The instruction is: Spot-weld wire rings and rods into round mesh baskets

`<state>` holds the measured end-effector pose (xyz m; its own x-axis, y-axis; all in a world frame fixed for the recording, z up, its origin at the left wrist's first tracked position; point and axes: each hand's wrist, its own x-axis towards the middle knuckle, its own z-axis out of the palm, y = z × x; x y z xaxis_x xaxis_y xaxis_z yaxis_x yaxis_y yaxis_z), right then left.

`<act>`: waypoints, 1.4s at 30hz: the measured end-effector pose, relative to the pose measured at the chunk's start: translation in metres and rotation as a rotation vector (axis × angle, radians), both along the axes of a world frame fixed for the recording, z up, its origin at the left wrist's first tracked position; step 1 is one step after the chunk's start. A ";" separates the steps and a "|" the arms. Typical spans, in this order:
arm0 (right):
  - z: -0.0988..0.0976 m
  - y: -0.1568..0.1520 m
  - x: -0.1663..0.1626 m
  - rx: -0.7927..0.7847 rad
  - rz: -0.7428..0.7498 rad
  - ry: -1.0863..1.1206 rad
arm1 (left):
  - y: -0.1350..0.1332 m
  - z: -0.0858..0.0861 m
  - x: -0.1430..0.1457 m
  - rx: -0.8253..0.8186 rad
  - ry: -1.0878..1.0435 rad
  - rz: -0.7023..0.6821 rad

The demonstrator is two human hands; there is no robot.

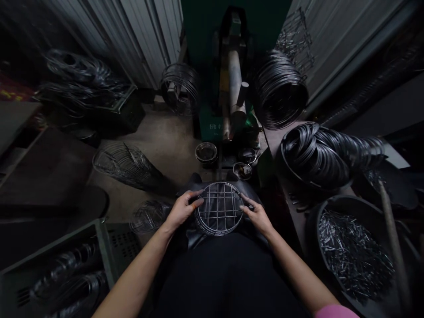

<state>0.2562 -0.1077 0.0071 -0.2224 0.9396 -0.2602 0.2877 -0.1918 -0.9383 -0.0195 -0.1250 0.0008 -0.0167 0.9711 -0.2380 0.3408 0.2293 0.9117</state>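
A round wire grille (218,207) with crossed bars lies on a dark cloth over my lap. My left hand (183,208) grips its left rim, fingers curled around the ring. My right hand (256,214) holds the right rim the same way. The grille sits level between both hands, just in front of a green machine (232,88) with an upright metal cylinder.
Coils of black wire (281,88) and a heap of wire rings (318,152) lie to the right. A black tub of short metal rods (354,251) sits at lower right. Stacked wire grilles (129,165) lie on the floor at left. Small bowls (206,153) stand by the machine.
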 end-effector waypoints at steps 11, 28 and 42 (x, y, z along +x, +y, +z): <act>0.009 0.000 0.010 0.053 0.238 -0.146 | -0.028 0.007 0.004 0.057 0.540 -0.314; 0.011 -0.011 0.012 0.157 0.214 -0.311 | 0.012 0.009 -0.010 -0.133 -0.037 -0.153; -0.002 -0.017 0.009 -0.006 0.204 -0.048 | 0.110 -0.001 0.032 -0.538 -0.163 -0.501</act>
<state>0.2654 -0.1244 0.0047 -0.3950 0.8749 -0.2804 0.3652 -0.1305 -0.9217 0.0127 -0.0146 -0.0001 0.4728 0.6019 -0.6436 0.3922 0.5103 0.7653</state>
